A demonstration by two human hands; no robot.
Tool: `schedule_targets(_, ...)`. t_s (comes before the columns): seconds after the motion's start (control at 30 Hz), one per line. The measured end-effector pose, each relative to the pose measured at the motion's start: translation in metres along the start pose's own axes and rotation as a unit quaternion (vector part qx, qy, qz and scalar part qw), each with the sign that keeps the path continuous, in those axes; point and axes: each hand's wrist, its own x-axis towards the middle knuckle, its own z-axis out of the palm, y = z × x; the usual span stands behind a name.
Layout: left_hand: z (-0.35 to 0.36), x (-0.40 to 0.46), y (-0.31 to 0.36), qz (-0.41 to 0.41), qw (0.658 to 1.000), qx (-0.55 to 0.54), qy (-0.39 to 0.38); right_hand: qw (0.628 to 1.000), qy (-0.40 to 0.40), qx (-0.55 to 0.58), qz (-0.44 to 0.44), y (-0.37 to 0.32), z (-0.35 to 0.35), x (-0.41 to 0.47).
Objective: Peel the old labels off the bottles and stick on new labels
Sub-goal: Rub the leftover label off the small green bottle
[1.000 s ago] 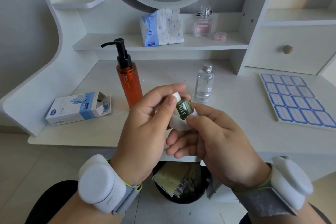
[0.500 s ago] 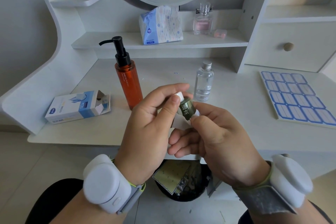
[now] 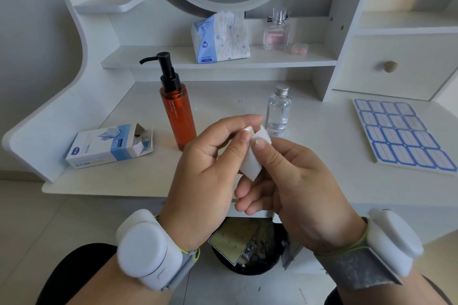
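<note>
Since the earlier frames, both hands have turned the small bottle so its green label no longer shows; only its white cap (image 3: 248,129) peeks out. Left hand (image 3: 208,176) pinches the cap end; right hand (image 3: 292,181) grips a white wipe (image 3: 255,156) wrapped over the bottle, held above the desk (image 3: 322,156) edge. Behind stand an orange pump bottle (image 3: 179,116) and a clear bottle (image 3: 278,114). Blue label sheet (image 3: 401,136) lies to the right, opened wipe box (image 3: 109,146) to the left, black bin (image 3: 247,247) below.
</note>
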Motion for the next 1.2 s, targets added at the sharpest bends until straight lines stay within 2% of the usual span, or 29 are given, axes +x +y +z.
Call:
schedule_targets(0.23,0.000,0.002,-0.001,-0.064,0.993,-0.094,0.015,0.998,0.002,-0.050,-0.024,0.006,-0.004,0.000)
schedule_targets(0.5,0.008,0.005,0.002,-0.108,0.982,-0.144,0.057,0.984,0.067,-0.140,-0.085,0.007,-0.002,-0.002)
schedule_targets(0.73,0.013,0.004,0.001,-0.121,0.972,-0.183,0.084,0.940,0.154,-0.254,-0.167,0.020,-0.003,-0.002)
schedule_targets(0.93,0.010,0.003,0.002,-0.150,0.954,-0.251,0.065,0.967,0.106,-0.159,-0.169,0.019,-0.004,-0.003)
schedule_targets(1.07,0.009,0.000,0.001,-0.133,0.953,-0.267,0.044,0.969,0.110,-0.132,-0.177,0.021,-0.003,-0.001)
schedule_targets(1.2,0.008,0.000,-0.004,-0.095,0.961,-0.259,0.012,0.986,0.098,-0.044,-0.126,0.019,-0.005,0.000)
